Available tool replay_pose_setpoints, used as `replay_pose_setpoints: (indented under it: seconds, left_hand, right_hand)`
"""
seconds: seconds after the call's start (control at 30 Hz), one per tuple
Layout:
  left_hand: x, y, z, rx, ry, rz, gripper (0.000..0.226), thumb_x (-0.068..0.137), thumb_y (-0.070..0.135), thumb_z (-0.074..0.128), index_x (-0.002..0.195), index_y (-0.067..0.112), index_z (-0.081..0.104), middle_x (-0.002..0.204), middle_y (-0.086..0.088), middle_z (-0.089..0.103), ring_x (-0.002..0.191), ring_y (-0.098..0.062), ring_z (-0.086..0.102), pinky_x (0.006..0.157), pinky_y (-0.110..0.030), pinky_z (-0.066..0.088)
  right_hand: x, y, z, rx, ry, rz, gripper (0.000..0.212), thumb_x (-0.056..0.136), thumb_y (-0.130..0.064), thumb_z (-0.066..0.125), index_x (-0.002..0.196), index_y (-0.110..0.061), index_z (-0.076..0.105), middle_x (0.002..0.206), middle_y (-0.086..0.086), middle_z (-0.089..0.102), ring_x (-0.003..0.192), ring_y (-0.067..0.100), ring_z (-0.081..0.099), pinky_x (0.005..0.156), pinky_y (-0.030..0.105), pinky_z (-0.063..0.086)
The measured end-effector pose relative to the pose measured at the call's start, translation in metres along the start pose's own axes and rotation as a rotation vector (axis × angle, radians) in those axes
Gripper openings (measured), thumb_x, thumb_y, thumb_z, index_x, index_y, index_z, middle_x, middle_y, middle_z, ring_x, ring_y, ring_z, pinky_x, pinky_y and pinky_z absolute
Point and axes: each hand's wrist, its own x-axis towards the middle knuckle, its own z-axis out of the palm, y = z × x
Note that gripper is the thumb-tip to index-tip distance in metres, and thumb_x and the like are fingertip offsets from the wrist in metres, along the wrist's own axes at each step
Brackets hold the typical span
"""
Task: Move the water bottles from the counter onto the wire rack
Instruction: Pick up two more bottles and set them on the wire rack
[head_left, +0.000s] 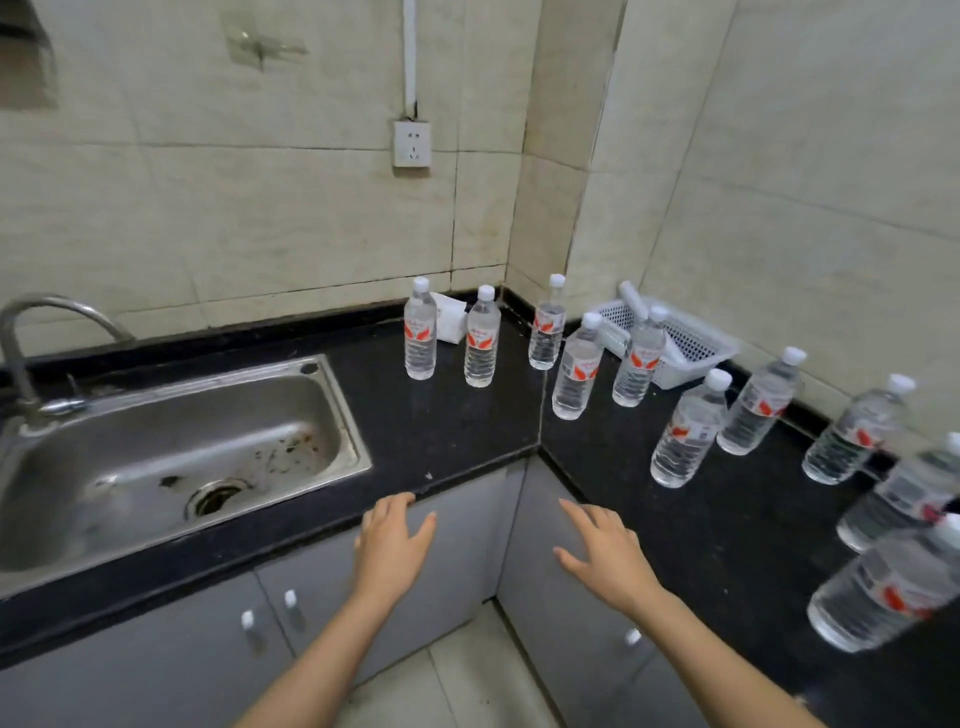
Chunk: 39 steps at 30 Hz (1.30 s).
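Observation:
Several clear water bottles with white caps and red labels stand upright on the black L-shaped counter (447, 436). Two are near the back wall, one bottle (420, 338) and a second bottle (481, 343) beside it. More bottles run along the right wing, such as one bottle (575, 371) and another bottle (684, 436); the nearest bottle (883, 592) is at the right edge. My left hand (390, 545) and my right hand (608, 556) hover open below the counter's inner corner, holding nothing. No wire rack is in view.
A steel sink (171, 452) with a tap (31, 343) fills the left of the counter. A white perforated basket (680, 338) and a white packet (449, 322) sit in the back corner. A wall socket (412, 143) is above. Grey cabinet doors (467, 530) lie below.

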Motion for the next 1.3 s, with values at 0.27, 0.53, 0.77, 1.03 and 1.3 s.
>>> replay_pose_setpoints:
  seconds: [0.27, 0.53, 0.77, 1.03, 1.3]
  left_hand:
    - [0.103, 0.061, 0.053, -0.035, 0.042, -0.046, 0.043, 0.090, 0.032, 0.050, 0.129, 0.014, 0.045, 0.138, -0.004, 0.046, 0.127, -0.025, 0.038, 0.103, -0.040, 0.029]
    - [0.168, 0.072, 0.075, -0.046, 0.090, -0.220, 0.047, 0.089, 0.031, 0.052, 0.132, 0.013, 0.042, 0.138, -0.007, 0.046, 0.128, -0.026, 0.038, 0.104, -0.042, 0.029]
    - [0.225, 0.056, 0.072, -0.102, 0.109, -0.289, 0.061, 0.086, 0.028, 0.057, 0.139, 0.013, 0.031, 0.133, -0.008, 0.051, 0.124, -0.029, 0.043, 0.103, -0.047, 0.033]
    - [0.337, 0.049, 0.057, -0.237, 0.109, -0.202, 0.074, 0.082, 0.025, 0.063, 0.143, 0.015, 0.022, 0.134, -0.009, 0.051, 0.123, -0.030, 0.045, 0.103, -0.047, 0.036]
    - [0.414, 0.045, 0.063, -0.297, 0.156, -0.208, 0.080, 0.068, 0.027, 0.075, 0.136, 0.019, 0.035, 0.130, -0.012, 0.050, 0.119, -0.030, 0.049, 0.098, -0.051, 0.042]
  right_hand:
    - [0.116, 0.039, -0.004, 0.163, 0.031, -0.049, 0.067, 0.092, -0.040, 0.045, 0.146, -0.026, 0.008, 0.146, 0.000, 0.030, 0.133, 0.020, 0.028, 0.105, 0.035, 0.030]
    - [0.224, 0.041, -0.009, 0.334, -0.043, -0.076, 0.070, 0.090, -0.037, 0.050, 0.146, -0.026, 0.010, 0.146, 0.004, 0.031, 0.133, 0.023, 0.028, 0.108, 0.039, 0.031]
    - [0.299, 0.009, -0.006, 0.473, -0.052, -0.001, 0.081, 0.087, -0.032, 0.057, 0.147, -0.021, 0.003, 0.144, 0.010, 0.033, 0.133, 0.027, 0.032, 0.107, 0.044, 0.033]
    - [0.386, -0.029, -0.017, 0.638, 0.139, 0.155, 0.095, 0.079, -0.027, 0.068, 0.147, -0.019, 0.001, 0.145, 0.013, 0.033, 0.133, 0.029, 0.034, 0.107, 0.045, 0.034]
    - [0.436, -0.055, -0.003, 0.718, 0.289, 0.286, 0.104, 0.067, -0.022, 0.079, 0.145, -0.023, 0.012, 0.138, 0.009, 0.045, 0.129, 0.026, 0.041, 0.107, 0.046, 0.036]
